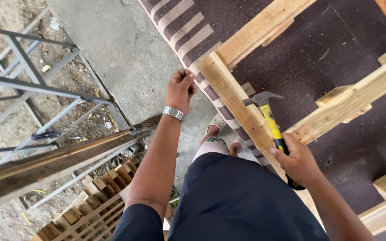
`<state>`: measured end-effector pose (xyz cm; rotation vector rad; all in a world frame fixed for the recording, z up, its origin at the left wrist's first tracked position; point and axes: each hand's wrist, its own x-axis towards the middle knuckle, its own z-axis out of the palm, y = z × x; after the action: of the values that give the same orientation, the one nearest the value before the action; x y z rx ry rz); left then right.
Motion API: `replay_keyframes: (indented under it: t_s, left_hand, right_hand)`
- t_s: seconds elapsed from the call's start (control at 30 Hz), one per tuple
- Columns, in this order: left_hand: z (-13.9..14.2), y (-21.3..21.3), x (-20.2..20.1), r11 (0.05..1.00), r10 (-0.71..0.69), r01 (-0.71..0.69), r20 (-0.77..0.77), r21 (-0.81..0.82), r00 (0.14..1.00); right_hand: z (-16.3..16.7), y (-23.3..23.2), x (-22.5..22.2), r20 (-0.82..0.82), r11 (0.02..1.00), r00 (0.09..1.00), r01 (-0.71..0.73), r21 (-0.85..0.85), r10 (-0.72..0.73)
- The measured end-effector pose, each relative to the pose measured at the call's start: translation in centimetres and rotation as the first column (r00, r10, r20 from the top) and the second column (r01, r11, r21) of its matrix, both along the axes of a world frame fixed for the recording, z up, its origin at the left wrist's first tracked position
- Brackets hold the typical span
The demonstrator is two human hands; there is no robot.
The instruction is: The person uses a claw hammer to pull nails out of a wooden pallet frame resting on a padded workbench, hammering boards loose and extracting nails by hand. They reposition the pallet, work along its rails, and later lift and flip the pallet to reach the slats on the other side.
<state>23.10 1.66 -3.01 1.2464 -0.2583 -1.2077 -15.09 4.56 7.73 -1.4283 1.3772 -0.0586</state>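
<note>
We note a dark board table (336, 40) carrying a pale wooden frame (233, 96), one plank running along its striped near edge. Right hand (298, 160): grip clamped on the yellow-and-black handle of a claw hammer (269, 116), head over that plank. Left hand (180, 89): fingertips pinched together just beside the plank's end; contents too small to tell.

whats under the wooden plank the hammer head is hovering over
The pale wooden plank lies on a dark brown board with cream stripes. The yellow-handled claw hammer is above it. The board's part beneath the plank is hidden.
</note>
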Motion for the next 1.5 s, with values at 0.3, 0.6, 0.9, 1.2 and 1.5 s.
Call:
replay_keyframes:
  t_s: [0.3,0.6,0.9,1.2,1.5]
  left_hand:
    - [-1.6,8.5,-0.8,0.981,-0.108,0.136,-0.193,0.136,0.975]
    - [-2.6,6.7,4.2,0.948,-0.316,0.313,-0.044,-0.053,0.948]
    - [-0.3,2.1,6.4,0.968,-0.249,0.242,-0.115,-0.073,0.962]
    - [-0.2,-1.8,4.5,0.952,-0.21,0.302,0.611,-0.05,0.764]
    - [0.5,-4.3,4.0,0.918,-0.199,0.393,0.8,-0.049,0.565]
  right_hand:
    - [-14.5,0.1,-4.1,0.117,0.987,0.99,-0.055,-0.154,0.074]
    - [-4.5,-3.5,3.6,0.254,0.991,0.965,-0.028,-0.132,0.061]
    - [1.0,0.0,10.1,0.008,0.992,0.995,0.095,-0.082,-0.095]
    - [-2.8,2.4,9.8,-0.369,0.984,0.919,0.084,-0.158,-0.138]
    - [-0.2,0.8,11.8,-0.282,0.99,0.959,-0.006,-0.14,-0.034]
